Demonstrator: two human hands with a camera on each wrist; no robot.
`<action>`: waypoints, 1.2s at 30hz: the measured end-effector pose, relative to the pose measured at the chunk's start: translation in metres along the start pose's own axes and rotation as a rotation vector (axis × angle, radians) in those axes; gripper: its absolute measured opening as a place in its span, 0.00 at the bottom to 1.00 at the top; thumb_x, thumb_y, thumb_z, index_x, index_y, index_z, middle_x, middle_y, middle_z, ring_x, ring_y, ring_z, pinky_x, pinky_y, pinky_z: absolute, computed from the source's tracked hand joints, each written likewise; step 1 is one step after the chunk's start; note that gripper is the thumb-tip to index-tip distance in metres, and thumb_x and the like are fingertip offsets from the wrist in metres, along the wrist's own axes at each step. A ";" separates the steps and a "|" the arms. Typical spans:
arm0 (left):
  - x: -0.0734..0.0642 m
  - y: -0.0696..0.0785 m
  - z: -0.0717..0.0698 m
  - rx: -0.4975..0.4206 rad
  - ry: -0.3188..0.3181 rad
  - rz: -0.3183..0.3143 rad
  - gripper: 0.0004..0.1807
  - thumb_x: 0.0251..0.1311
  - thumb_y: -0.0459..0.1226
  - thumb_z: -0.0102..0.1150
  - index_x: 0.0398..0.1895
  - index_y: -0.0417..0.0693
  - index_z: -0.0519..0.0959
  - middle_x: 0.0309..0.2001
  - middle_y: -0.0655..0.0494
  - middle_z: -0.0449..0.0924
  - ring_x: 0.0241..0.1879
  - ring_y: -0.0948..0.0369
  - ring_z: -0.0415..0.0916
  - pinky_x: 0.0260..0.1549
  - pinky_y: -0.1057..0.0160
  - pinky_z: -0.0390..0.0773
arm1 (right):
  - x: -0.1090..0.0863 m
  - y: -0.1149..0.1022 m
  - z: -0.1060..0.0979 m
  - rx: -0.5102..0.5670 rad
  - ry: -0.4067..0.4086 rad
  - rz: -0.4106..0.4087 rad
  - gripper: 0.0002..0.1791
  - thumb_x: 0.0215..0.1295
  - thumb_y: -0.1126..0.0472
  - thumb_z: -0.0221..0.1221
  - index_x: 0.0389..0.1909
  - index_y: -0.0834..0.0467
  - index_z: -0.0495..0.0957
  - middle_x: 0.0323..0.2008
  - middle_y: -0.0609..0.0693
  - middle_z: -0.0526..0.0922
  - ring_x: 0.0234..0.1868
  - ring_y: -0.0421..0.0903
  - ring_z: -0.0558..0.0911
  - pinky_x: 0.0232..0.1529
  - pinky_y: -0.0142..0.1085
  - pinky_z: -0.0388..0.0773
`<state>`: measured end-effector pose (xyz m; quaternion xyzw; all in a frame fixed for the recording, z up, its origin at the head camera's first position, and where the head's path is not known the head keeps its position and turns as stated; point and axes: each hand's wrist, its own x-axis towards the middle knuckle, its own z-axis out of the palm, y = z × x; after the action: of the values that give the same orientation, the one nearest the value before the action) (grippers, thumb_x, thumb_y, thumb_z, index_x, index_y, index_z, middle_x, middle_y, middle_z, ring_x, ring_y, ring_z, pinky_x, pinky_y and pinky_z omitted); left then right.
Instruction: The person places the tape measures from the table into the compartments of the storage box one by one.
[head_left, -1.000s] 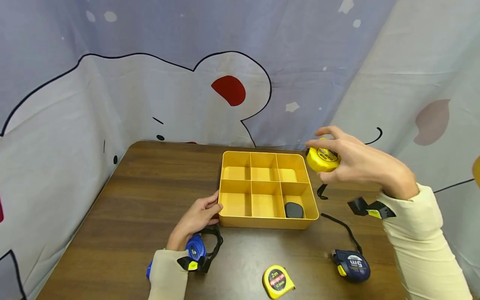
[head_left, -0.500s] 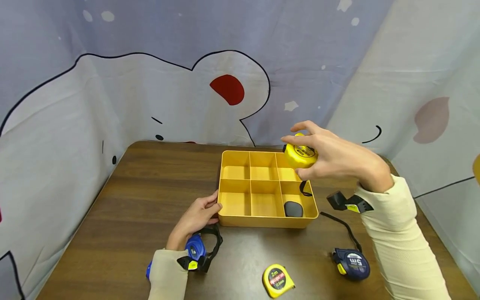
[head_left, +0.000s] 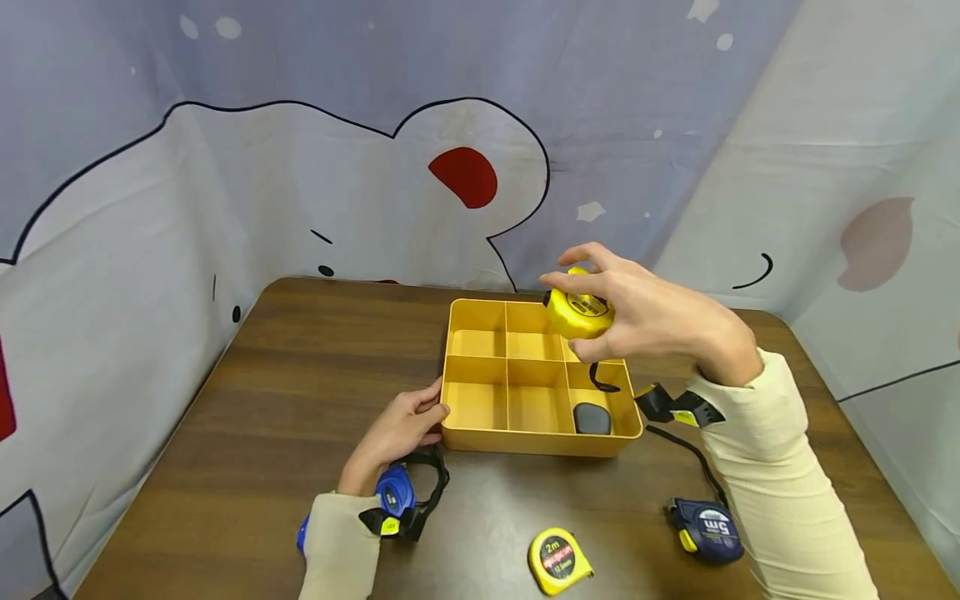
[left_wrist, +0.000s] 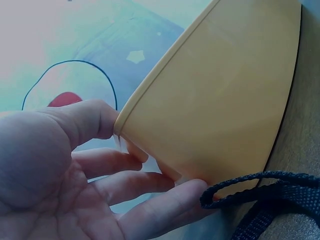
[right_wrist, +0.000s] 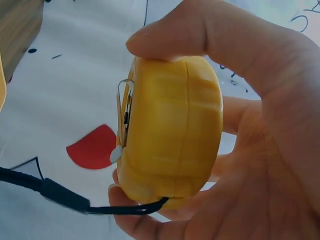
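My right hand (head_left: 637, 317) holds a yellow tape measure (head_left: 579, 312) above the back right of a yellow divided box (head_left: 525, 442). In the right wrist view, the thumb lies on one side of the yellow tape measure (right_wrist: 172, 130) and fingers on the other. Its black wrist strap (head_left: 602, 381) dangles over the front right compartment, where a dark grey rounded object (head_left: 592, 418) lies. At the box's front left corner, my left hand (head_left: 397, 429) grips the edge; the left wrist view shows the thumb at the rim and fingers against the wall.
A small yellow 2 m tape measure (head_left: 558, 560) lies in front of the box. To its right is a dark blue 5 m tape measure (head_left: 707, 530) with a strap. A blue tape measure (head_left: 395, 490) with a black strap sits beside my left wrist. A printed curtain (head_left: 337, 183) hangs behind the table.
My right hand has carried the yellow tape measure leftward, from beside the box's right edge to over its back right compartment. My left hand stays at the box's corner.
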<state>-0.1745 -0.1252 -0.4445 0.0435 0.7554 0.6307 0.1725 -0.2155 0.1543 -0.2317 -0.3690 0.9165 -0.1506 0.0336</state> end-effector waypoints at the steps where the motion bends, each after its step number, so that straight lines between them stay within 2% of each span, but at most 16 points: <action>1: 0.000 0.000 0.000 -0.001 -0.001 -0.001 0.30 0.64 0.36 0.48 0.69 0.45 0.54 0.65 0.41 0.61 0.55 0.46 0.70 0.43 0.51 0.77 | 0.000 -0.002 0.000 0.004 -0.008 -0.003 0.38 0.44 0.56 0.65 0.62 0.47 0.69 0.60 0.48 0.60 0.43 0.44 0.71 0.41 0.34 0.70; 11: -0.001 0.001 0.000 -0.008 0.003 -0.016 0.30 0.64 0.35 0.49 0.69 0.45 0.55 0.64 0.41 0.61 0.53 0.48 0.72 0.42 0.52 0.78 | 0.010 -0.021 0.008 0.030 -0.038 -0.062 0.37 0.45 0.54 0.64 0.62 0.46 0.68 0.60 0.48 0.59 0.42 0.42 0.72 0.42 0.33 0.71; 17: -0.001 0.000 0.000 0.000 0.022 -0.025 0.30 0.64 0.35 0.49 0.69 0.46 0.56 0.64 0.42 0.62 0.52 0.49 0.74 0.42 0.53 0.78 | 0.020 -0.023 0.020 0.019 -0.057 -0.099 0.37 0.45 0.54 0.63 0.62 0.47 0.68 0.60 0.50 0.60 0.43 0.46 0.72 0.42 0.36 0.72; 23: 0.000 0.000 0.001 -0.009 0.016 -0.026 0.30 0.64 0.36 0.49 0.69 0.46 0.56 0.64 0.43 0.62 0.52 0.49 0.74 0.42 0.52 0.78 | 0.026 -0.020 0.033 0.041 -0.111 -0.061 0.38 0.46 0.54 0.63 0.64 0.48 0.66 0.60 0.50 0.60 0.43 0.45 0.71 0.41 0.34 0.73; 29: -0.001 0.001 0.002 -0.013 0.021 -0.031 0.30 0.64 0.35 0.49 0.69 0.46 0.56 0.64 0.43 0.62 0.52 0.49 0.74 0.42 0.52 0.78 | 0.031 -0.012 0.047 0.065 -0.104 -0.039 0.37 0.46 0.53 0.64 0.63 0.48 0.68 0.58 0.48 0.61 0.41 0.44 0.72 0.38 0.31 0.73; 36: -0.001 0.003 0.003 -0.010 0.006 -0.022 0.30 0.65 0.35 0.48 0.69 0.45 0.55 0.64 0.42 0.61 0.53 0.48 0.73 0.41 0.53 0.79 | 0.032 -0.001 0.069 0.101 -0.112 -0.018 0.33 0.45 0.54 0.65 0.58 0.51 0.72 0.55 0.47 0.64 0.42 0.43 0.73 0.41 0.31 0.73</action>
<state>-0.1734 -0.1220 -0.4416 0.0323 0.7533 0.6325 0.1773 -0.2266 0.1146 -0.2953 -0.3827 0.9011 -0.1761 0.1022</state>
